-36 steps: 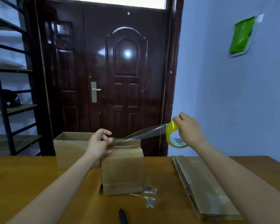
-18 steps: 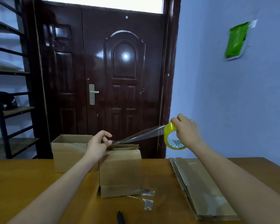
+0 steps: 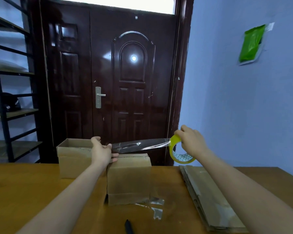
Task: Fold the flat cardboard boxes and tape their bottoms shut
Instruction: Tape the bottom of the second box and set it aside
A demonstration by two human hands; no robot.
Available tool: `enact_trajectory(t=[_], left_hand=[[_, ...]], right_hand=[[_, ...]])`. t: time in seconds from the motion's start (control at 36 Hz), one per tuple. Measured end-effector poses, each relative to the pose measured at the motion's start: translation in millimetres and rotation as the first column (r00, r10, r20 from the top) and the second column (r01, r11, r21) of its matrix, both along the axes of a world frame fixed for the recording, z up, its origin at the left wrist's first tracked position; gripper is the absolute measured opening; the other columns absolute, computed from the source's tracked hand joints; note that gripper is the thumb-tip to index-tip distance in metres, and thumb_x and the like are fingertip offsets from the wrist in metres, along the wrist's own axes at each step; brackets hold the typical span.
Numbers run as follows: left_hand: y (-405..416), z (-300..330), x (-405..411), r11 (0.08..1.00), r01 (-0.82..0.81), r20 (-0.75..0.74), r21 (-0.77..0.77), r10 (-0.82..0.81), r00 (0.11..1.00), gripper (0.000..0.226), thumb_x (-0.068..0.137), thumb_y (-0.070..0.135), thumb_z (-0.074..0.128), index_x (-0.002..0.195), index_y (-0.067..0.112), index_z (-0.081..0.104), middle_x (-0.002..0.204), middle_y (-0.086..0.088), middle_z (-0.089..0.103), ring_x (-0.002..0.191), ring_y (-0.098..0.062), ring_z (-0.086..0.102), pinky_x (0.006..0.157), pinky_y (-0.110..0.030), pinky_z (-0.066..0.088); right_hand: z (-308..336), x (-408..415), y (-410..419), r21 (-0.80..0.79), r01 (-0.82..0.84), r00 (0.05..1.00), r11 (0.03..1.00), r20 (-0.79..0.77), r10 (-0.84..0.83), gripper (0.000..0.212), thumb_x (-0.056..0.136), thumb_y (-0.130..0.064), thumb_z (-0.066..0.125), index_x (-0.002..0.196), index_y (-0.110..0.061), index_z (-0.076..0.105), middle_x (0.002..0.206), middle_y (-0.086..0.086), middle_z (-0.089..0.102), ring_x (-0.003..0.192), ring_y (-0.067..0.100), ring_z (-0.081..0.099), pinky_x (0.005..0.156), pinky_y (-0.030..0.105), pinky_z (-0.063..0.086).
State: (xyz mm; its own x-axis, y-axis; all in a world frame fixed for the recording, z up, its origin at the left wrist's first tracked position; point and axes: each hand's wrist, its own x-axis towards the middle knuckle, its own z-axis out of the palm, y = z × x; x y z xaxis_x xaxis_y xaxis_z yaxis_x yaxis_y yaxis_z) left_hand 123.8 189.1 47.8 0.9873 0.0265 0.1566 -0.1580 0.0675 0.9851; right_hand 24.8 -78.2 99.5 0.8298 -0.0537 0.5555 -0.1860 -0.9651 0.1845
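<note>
Tape strip (image 3: pixel 140 146) now longer, flatter.

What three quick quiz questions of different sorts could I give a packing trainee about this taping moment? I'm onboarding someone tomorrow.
1. True or false: the right hand grips the yellow tape roll.
2. Multiple choice: the pulled-out tape strip hangs
A. stuck flat along the table
B. in the air above the front box
C. wrapped round the stack of flat boxes
3. Fill in: the strip's free end is held by the ___ hand.

Key: 1 true; 2 B; 3 left.
</note>
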Motion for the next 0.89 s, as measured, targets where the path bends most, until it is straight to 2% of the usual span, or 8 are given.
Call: enact_trajectory(t=[0.11, 0.31, 0.39, 0.44, 0.58, 0.69, 0.78, 0.89], left_hand=[[-2, 0, 1, 0.999, -0.038, -0.017, 0.000, 0.038, 0.999, 0.052, 0.098, -0.002, 0.039, 0.138, 0.027, 0.021, 0.103, -0.009, 0.052, 0.070, -0.031, 0.068, 0.061, -0.040, 0.058], [-3, -2, 2, 0.996, -0.076, -0.050, -0.036, 0.075, 0.996, 0.053, 0.097, -0.003, 0.043, 0.135, 0.027, 0.023, 0.106, -0.012, 0.054, 0.068, -0.032, 0.068, 0.057, -0.037, 0.057], [-3, -3, 3, 0.993, -0.109, -0.083, -0.048, 0.104, 0.991, 0.046, 0.096, -0.003, 0.044, 0.127, 0.027, 0.026, 0.108, -0.017, 0.055, 0.068, -0.033, 0.068, 0.058, -0.038, 0.058], [-3, -3, 3, 0.991, -0.126, -0.093, -0.043, 0.121, 0.988, 0.039, 0.097, -0.003, 0.044, 0.116, 0.026, 0.026, 0.107, -0.019, 0.055, 0.068, -0.033, 0.068, 0.053, -0.035, 0.059], [-1, -4, 7, 0.987, -0.112, -0.162, -0.115, 0.093, 0.982, 0.042, 0.095, -0.005, 0.044, 0.119, 0.025, 0.028, 0.113, -0.021, 0.052, 0.069, -0.031, 0.070, 0.060, -0.038, 0.059], [3, -2, 7, 0.973, -0.097, -0.220, -0.208, 0.050, 0.974, 0.043, 0.090, -0.011, 0.046, 0.113, 0.022, 0.030, 0.106, -0.022, 0.052, 0.073, -0.036, 0.067, 0.065, -0.042, 0.058], [4, 2, 6, 0.964, -0.077, -0.256, -0.255, 0.009, 0.967, 0.040, 0.089, -0.012, 0.047, 0.113, 0.016, 0.032, 0.090, -0.018, 0.052, 0.070, -0.034, 0.065, 0.068, -0.045, 0.057], [7, 2, 12, 0.951, -0.035, -0.295, -0.306, -0.060, 0.954, 0.037, 0.088, -0.010, 0.049, 0.120, 0.007, 0.040, 0.089, -0.016, 0.052, 0.089, -0.034, 0.063, 0.069, -0.050, 0.056]], right_hand=[[-2, 2, -1, 0.021, 0.013, 0.999, 1.000, -0.030, -0.013, 0.040, 0.086, 0.007, 0.043, 0.116, -0.015, 0.058, 0.092, 0.001, 0.038, 0.073, 0.022, 0.035, 0.059, 0.026, 0.023], [-5, 7, -2, 0.075, 0.023, 0.998, 0.997, -0.056, -0.018, 0.041, 0.089, 0.003, 0.044, 0.122, -0.018, 0.057, 0.103, 0.004, 0.050, 0.074, 0.022, 0.038, 0.064, 0.028, 0.028], [-8, 10, 0, 0.094, 0.027, 0.998, 0.995, -0.064, -0.021, 0.042, 0.089, 0.003, 0.044, 0.122, -0.019, 0.057, 0.108, 0.005, 0.052, 0.074, 0.022, 0.039, 0.064, 0.028, 0.028], [-11, 12, 2, 0.109, 0.035, 0.997, 0.993, -0.074, -0.027, 0.043, 0.088, 0.004, 0.044, 0.123, -0.019, 0.057, 0.109, 0.005, 0.052, 0.075, 0.022, 0.039, 0.064, 0.028, 0.028], [-23, 16, 2, 0.146, 0.032, 0.996, 0.989, -0.091, -0.019, 0.046, 0.088, 0.004, 0.044, 0.127, -0.019, 0.055, 0.111, 0.005, 0.051, 0.087, 0.028, 0.056, 0.064, 0.029, 0.031], [-29, 18, 1, 0.171, 0.028, 0.996, 0.985, -0.089, -0.013, 0.047, 0.089, 0.003, 0.043, 0.128, -0.020, 0.055, 0.113, 0.006, 0.051, 0.091, 0.031, 0.057, 0.065, 0.029, 0.031], [-31, 20, 0, 0.180, 0.031, 0.996, 0.983, -0.088, -0.016, 0.046, 0.089, 0.003, 0.044, 0.128, -0.020, 0.055, 0.113, 0.006, 0.051, 0.092, 0.030, 0.057, 0.066, 0.029, 0.033], [-32, 22, -2, 0.206, 0.033, 0.998, 0.978, -0.067, -0.019, 0.044, 0.091, 0.001, 0.044, 0.128, -0.019, 0.056, 0.113, 0.006, 0.052, 0.093, 0.030, 0.058, 0.066, 0.029, 0.035]])
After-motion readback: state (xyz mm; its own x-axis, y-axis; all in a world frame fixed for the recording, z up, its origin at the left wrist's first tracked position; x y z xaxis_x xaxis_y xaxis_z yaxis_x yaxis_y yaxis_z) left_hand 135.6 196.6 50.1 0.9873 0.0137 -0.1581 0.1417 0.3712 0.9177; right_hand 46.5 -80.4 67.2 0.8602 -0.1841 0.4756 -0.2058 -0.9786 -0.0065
